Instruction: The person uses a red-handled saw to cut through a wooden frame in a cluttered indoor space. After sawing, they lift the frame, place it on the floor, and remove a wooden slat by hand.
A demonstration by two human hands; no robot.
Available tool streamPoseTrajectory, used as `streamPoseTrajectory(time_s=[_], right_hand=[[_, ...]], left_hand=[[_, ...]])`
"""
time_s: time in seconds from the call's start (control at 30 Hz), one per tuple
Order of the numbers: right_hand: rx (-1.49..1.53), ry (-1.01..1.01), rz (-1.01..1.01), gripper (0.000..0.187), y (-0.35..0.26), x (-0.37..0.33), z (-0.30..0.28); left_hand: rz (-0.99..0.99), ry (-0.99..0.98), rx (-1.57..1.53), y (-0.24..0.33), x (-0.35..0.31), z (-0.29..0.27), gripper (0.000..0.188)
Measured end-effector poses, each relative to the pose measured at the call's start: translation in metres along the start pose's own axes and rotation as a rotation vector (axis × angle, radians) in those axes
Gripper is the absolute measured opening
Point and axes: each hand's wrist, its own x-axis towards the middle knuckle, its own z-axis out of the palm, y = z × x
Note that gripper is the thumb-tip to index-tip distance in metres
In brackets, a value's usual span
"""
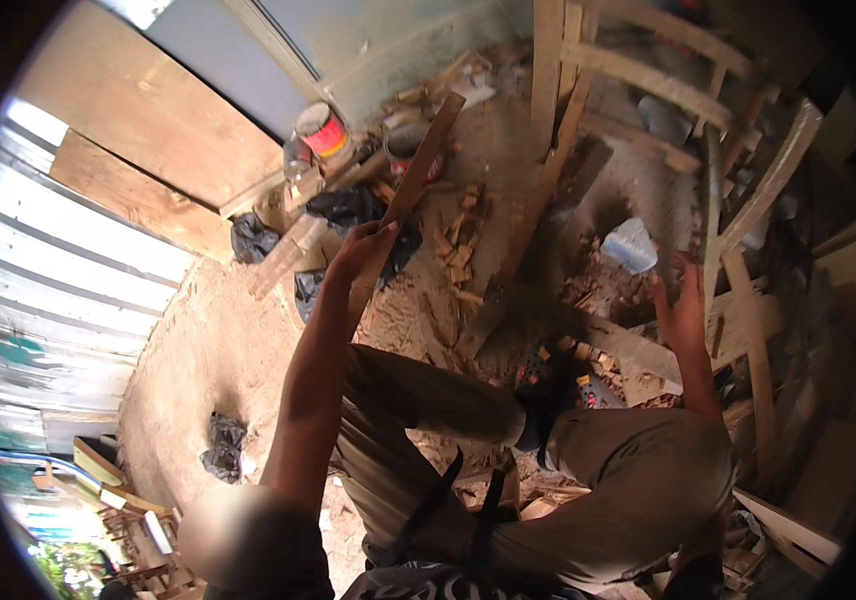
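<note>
My left hand [363, 250] is closed around a long, thin wooden strip [418, 175], which slants up and away past my left knee. On the other side, my right hand [685, 308] has its fingers apart and nothing visible in them. It hovers beside an upright of a wooden frame [713, 200] with curved rails; whether it touches the wood I cannot tell. Just beyond those fingers a pale blue-white lump [630, 246], perhaps wrapped in plastic, lies on the dirt. Below the hand, a wooden board [613, 335] crosses in front of my feet.
Red-and-yellow can [321, 130] and a dark open tin [406, 145] stand near the far wall. Black plastic bags [348, 205] and wood offcuts [460, 240] litter the dirt floor. Corrugated metal sheeting [68, 260] bounds the left; more timber [788, 520] is piled at right.
</note>
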Motion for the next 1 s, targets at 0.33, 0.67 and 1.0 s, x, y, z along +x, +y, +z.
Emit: streamPoseTrajectory(time_s=[0.33, 0.67, 1.0], right_hand=[[0.163, -0.285, -0.001, 0.051, -0.117, 0.047, -0.129], [0.952, 0.171, 0.488, 0.096, -0.162, 0.034, -0.189], [0.877, 0.413, 0.719, 0.076, -0.041, 0.000, -0.159]], left_hand=[[0.323, -0.181, 0.063, 0.197, -0.106, -0.009, 0.071], [1.083, 0.247, 0.800, 0.231, -0.183, 0.091, 0.073], [1.175, -0.069, 0.926, 0.246, -0.140, 0.179, 0.066]])
